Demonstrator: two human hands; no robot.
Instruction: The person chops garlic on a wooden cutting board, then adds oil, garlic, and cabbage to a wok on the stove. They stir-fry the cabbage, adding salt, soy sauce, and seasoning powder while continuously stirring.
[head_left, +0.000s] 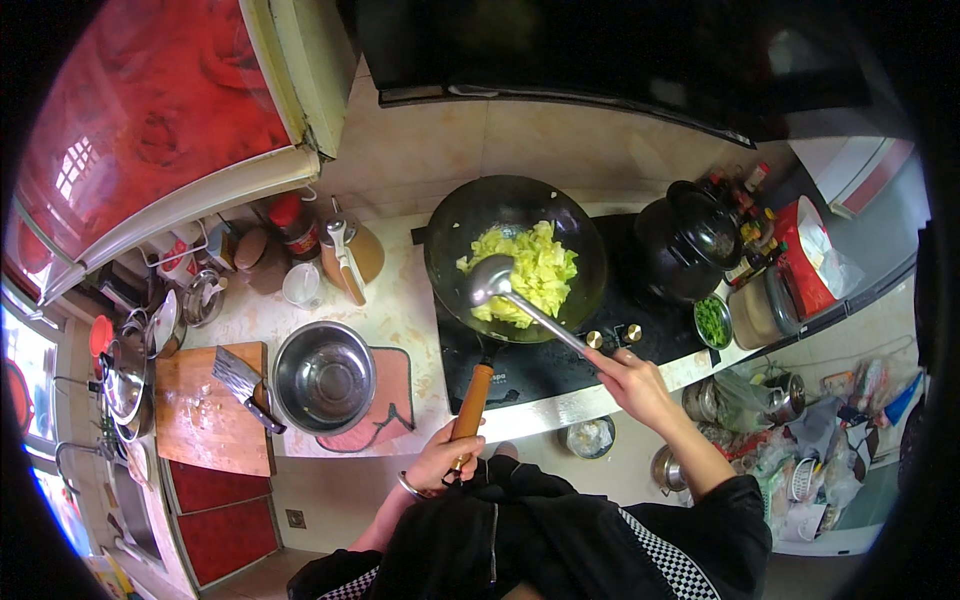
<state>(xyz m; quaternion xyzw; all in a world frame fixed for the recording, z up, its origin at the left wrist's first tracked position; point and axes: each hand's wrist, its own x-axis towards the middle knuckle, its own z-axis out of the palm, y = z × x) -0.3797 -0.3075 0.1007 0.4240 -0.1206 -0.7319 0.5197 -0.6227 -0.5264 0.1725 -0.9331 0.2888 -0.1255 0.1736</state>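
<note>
My left hand (450, 456) grips the wooden handle (472, 401) of a dark wok (450, 202) on the black cooktop (622, 285). In the wok lies a heap of chopped yellow-green leaf vegetable (544, 259), likely cabbage. My right hand (634, 382) holds a long metal ladle (551, 326) near its end. The ladle's bowl (493, 277) rests over the left side of the heap, rounded back facing up. Two gold-coloured knobs (593, 339) sit on the cooktop in front of the wok, close to the ladle's shaft.
Left of the cooktop are an empty steel bowl (324, 379) on a pink cloth (394, 382), and a cleaver (247, 386) on a wooden cutting board (210, 427). A black lidded pot (679, 247) and a bowl of chopped greens (711, 322) stand right. A range hood (600, 67) overhangs.
</note>
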